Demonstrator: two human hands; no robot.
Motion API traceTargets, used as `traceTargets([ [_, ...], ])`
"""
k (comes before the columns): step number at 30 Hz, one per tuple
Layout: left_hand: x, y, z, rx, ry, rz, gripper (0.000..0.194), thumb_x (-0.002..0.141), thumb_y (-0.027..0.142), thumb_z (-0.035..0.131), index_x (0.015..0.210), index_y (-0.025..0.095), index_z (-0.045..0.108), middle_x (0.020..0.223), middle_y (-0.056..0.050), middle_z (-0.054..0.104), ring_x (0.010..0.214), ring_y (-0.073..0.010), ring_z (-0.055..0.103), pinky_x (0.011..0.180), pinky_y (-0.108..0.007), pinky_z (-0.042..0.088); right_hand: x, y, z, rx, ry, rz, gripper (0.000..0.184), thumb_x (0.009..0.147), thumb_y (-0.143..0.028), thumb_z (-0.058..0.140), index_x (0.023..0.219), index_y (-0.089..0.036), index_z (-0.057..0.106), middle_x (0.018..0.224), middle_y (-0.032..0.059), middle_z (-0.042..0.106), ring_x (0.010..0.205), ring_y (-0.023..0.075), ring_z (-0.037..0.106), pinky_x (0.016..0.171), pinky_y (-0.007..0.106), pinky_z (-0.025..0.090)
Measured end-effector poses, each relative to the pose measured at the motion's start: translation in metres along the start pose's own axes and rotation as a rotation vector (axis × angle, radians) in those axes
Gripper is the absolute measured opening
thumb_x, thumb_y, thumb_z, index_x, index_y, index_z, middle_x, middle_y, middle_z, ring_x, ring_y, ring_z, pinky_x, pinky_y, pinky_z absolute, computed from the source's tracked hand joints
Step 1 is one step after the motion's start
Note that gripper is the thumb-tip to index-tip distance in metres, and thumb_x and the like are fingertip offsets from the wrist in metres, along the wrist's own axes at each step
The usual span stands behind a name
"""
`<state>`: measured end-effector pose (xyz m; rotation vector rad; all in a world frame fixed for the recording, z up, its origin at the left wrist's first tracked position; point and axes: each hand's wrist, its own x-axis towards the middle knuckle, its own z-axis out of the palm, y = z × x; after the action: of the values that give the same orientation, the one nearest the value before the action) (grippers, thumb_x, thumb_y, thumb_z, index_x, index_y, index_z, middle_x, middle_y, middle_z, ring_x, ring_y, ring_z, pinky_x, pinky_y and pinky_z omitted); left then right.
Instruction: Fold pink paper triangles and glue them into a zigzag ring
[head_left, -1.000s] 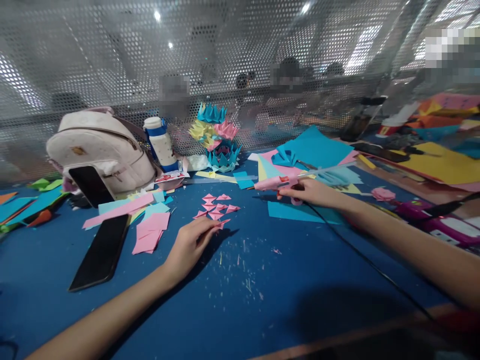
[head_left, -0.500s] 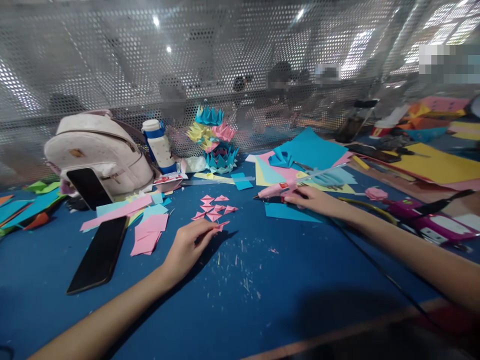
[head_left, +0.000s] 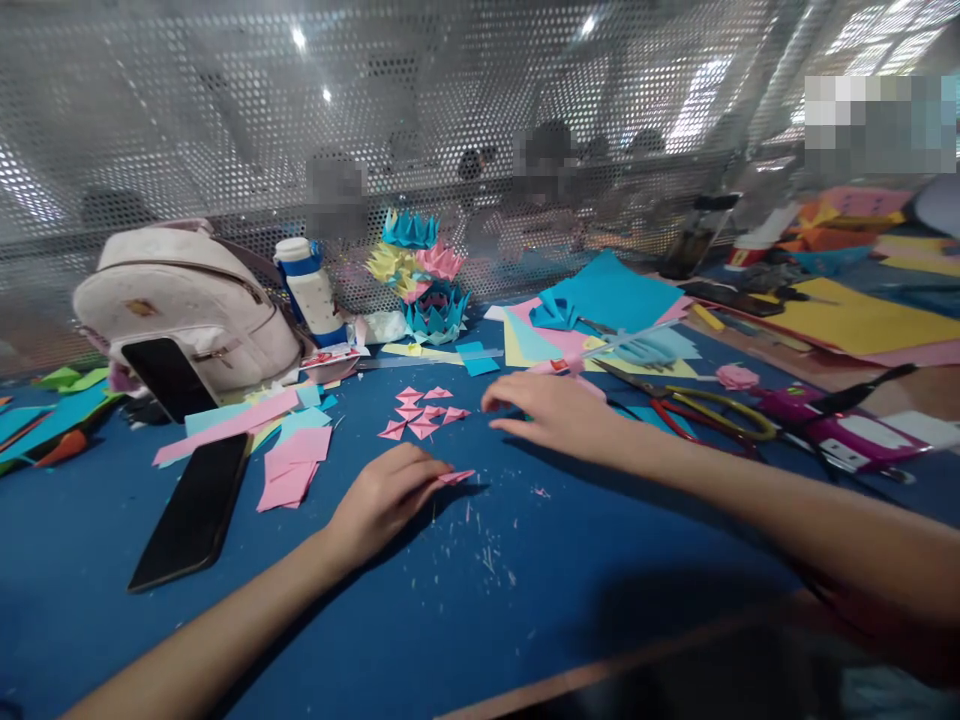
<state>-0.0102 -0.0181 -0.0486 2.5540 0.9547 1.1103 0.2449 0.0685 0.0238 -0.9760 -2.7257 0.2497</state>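
Observation:
Between the thumb and fingers of my left hand [head_left: 390,498] is a small pink folded paper piece [head_left: 456,477], held just above the blue table [head_left: 585,560]. Beyond it lies a cluster of several similar pink folded pieces [head_left: 422,424]. My right hand [head_left: 547,412] reaches over the table to the right of that cluster, fingers apart and curved, holding nothing. Behind this hand lies a pink glue gun [head_left: 571,366], partly hidden by it. Scissors [head_left: 679,398] with yellow and red handles rest near my right forearm. At the back stands a stack of folded paper flowers [head_left: 437,312].
To the left are a black phone [head_left: 191,515], pink paper strips [head_left: 294,468], a white backpack [head_left: 187,290] and a bottle [head_left: 309,290]. Coloured paper sheets [head_left: 615,290], a pink paper rose [head_left: 737,377] and a purple device [head_left: 832,425] lie right. A perforated metal screen [head_left: 450,90] rises behind.
My right hand has let go of the glue gun and moved left toward the pink pieces. My left hand has drawn its folded piece slightly nearer and to the right.

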Motion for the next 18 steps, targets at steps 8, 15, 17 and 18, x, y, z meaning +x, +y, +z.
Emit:
traceTargets([
  [8, -0.005, -0.001, 0.001, 0.026, -0.075, 0.089, 0.021, 0.102, 0.016, 0.050, 0.118, 0.013, 0.063, 0.098, -0.012, 0.069, 0.090, -0.0192, 0.063, 0.078, -0.031, 0.052, 0.069, 0.003, 0.033, 0.009, -0.108, 0.043, 0.003, 0.087, -0.016, 0.066, 0.084, -0.016, 0.066, 0.094, 0.0088, 0.068, 0.089, 0.0213, 0.059, 0.067, 0.029, 0.034],
  [15, -0.002, 0.001, 0.000, 0.035, -0.079, 0.102, 0.024, 0.104, 0.021, 0.045, 0.115, 0.013, 0.065, 0.094, -0.011, 0.069, 0.086, -0.0183, 0.064, 0.074, -0.029, 0.051, 0.085, 0.008, 0.033, 0.135, -0.249, 0.088, 0.009, 0.081, -0.018, 0.074, 0.084, -0.015, 0.066, 0.084, 0.0035, 0.070, 0.078, 0.0152, 0.060, 0.062, 0.024, 0.036],
  [17, -0.002, 0.001, 0.000, 0.030, -0.084, 0.107, 0.024, 0.104, 0.020, 0.045, 0.116, 0.013, 0.064, 0.095, -0.011, 0.069, 0.086, -0.0185, 0.063, 0.074, -0.029, 0.050, 0.087, 0.008, 0.032, 0.179, -0.272, 0.106, 0.013, 0.081, -0.015, 0.073, 0.092, -0.014, 0.066, 0.082, 0.0025, 0.071, 0.075, 0.0138, 0.062, 0.062, 0.022, 0.038],
  [18, -0.002, 0.001, 0.000, 0.025, -0.086, 0.106, 0.023, 0.104, 0.020, 0.046, 0.116, 0.013, 0.064, 0.095, -0.011, 0.069, 0.087, -0.0186, 0.063, 0.074, -0.029, 0.050, 0.087, 0.008, 0.032, 0.196, -0.279, 0.115, 0.016, 0.081, -0.014, 0.072, 0.096, -0.014, 0.066, 0.080, 0.0023, 0.071, 0.074, 0.0136, 0.063, 0.063, 0.022, 0.039],
])
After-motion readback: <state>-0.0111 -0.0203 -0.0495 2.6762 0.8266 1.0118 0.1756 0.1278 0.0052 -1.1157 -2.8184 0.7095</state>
